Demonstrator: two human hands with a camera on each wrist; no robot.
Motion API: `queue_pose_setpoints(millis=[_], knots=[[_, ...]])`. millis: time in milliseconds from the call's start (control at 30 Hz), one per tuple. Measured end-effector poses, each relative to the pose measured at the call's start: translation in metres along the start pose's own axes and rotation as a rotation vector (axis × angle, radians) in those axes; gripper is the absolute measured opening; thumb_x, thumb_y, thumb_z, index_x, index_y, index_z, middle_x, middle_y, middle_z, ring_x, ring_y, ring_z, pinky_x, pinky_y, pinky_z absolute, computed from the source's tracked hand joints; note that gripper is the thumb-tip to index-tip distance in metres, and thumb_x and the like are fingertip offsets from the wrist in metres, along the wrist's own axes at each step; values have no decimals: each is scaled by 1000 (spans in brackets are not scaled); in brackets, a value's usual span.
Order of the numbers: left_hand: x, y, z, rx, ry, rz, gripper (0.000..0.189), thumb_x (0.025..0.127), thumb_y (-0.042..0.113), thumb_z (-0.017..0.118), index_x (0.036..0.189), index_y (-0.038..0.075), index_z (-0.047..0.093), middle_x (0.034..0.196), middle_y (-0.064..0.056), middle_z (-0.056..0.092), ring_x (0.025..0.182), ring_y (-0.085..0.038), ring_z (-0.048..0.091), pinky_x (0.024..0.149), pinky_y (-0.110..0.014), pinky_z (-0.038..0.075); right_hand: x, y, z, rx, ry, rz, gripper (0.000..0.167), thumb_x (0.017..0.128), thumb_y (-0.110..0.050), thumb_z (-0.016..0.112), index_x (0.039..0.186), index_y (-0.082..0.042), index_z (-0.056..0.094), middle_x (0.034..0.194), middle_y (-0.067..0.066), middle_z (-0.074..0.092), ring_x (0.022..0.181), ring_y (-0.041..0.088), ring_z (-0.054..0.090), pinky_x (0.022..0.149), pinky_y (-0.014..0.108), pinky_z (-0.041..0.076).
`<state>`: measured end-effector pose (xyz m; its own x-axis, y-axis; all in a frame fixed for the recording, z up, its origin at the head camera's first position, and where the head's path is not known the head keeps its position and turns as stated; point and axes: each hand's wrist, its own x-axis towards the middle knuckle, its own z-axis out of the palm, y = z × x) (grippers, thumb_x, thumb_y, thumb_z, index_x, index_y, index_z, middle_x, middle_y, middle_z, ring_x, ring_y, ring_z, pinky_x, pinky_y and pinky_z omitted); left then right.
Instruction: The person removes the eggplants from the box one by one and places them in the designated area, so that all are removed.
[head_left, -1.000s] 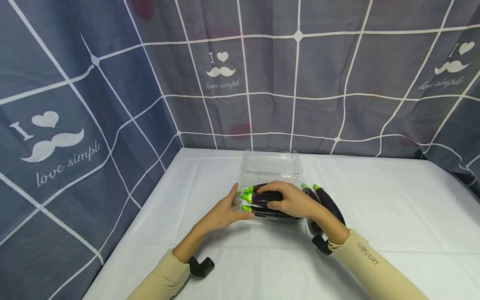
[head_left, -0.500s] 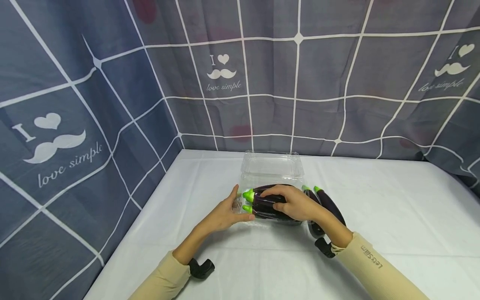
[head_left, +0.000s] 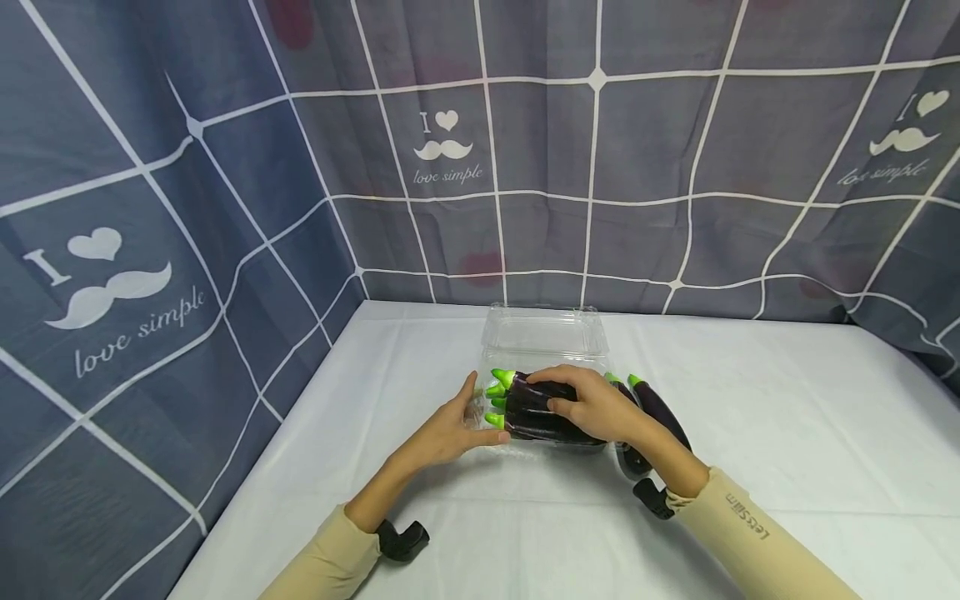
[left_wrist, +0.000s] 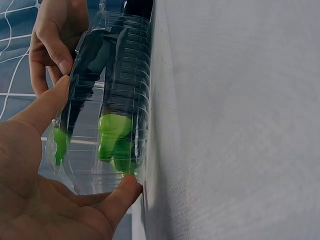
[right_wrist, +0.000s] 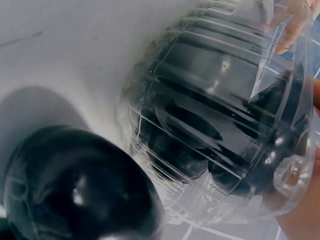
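Observation:
Several dark purple eggplants (head_left: 543, 423) with bright green stem ends lie side by side in a clear plastic clamshell box (head_left: 483, 360). My left hand (head_left: 442, 432) holds the box's left end, thumb on the near edge and fingers at the far side. In the left wrist view, the thumb (left_wrist: 55, 102) meets the rim and a fingertip is low on the ribbed wall. Over the box's right half, my right hand (head_left: 596, 404) grips an eggplant (head_left: 555, 390) at the far side, thumb toward me. The gripping fingertips are partly hidden.
Two loose eggplants lie on the white cloth right of the box, one (head_left: 660, 410) outermost, another (head_left: 630, 458) partly beneath the right forearm. The box's lid (head_left: 543, 331) lies open toward the back. A grey checked curtain (head_left: 637, 167) hangs behind and to the left.
The eggplant in my right hand has shifted toward the box's far side, and more green stems show now than half a second ago. My left hand has stayed at the box's end.

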<state>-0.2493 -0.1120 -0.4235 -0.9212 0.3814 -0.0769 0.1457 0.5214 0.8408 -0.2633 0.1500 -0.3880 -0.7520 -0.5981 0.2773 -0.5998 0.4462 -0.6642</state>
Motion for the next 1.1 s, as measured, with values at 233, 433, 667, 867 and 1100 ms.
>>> queue_pose_setpoints(millis=[233, 433, 667, 867, 1100], knots=[[1, -1, -1, 27, 17, 4, 116, 81, 47, 79, 159, 5, 5, 156, -22, 29, 141, -33, 32, 109, -53, 32, 0, -2, 0, 26, 124, 40, 40, 92, 1, 64, 132, -5, 62, 132, 10, 61, 126, 30, 53, 101, 52, 42], [1, 0, -1, 11, 14, 10, 117, 80, 45, 81, 158, 4, 4, 156, -21, 29, 141, -31, 31, 109, -52, 31, -2, -3, -2, 34, 211, 47, 43, 94, -3, 65, 136, -6, 59, 136, 12, 58, 126, 31, 52, 101, 53, 41], [2, 0, 0, -7, 14, 3, 116, 80, 42, 81, 158, 4, 4, 155, -21, 31, 141, -32, 31, 110, -53, 30, -3, -2, -4, -12, 214, 3, 42, 94, -2, 61, 136, -8, 59, 131, 11, 60, 122, 31, 54, 98, 53, 43], [1, 0, 0, -27, 11, 4, 117, 80, 40, 82, 158, 4, 3, 155, -21, 32, 141, -31, 31, 110, -52, 30, -4, -3, -5, -53, 225, 55, 47, 90, -4, 65, 137, -10, 59, 124, 9, 61, 104, 24, 57, 82, 44, 46], [0, 1, 0, -28, 8, -3, 117, 81, 41, 81, 159, 5, 2, 154, -21, 33, 140, -31, 34, 109, -52, 31, -6, -1, -7, -7, 231, 98, 55, 87, -2, 68, 140, -8, 55, 127, 13, 58, 103, 27, 57, 79, 40, 51]])
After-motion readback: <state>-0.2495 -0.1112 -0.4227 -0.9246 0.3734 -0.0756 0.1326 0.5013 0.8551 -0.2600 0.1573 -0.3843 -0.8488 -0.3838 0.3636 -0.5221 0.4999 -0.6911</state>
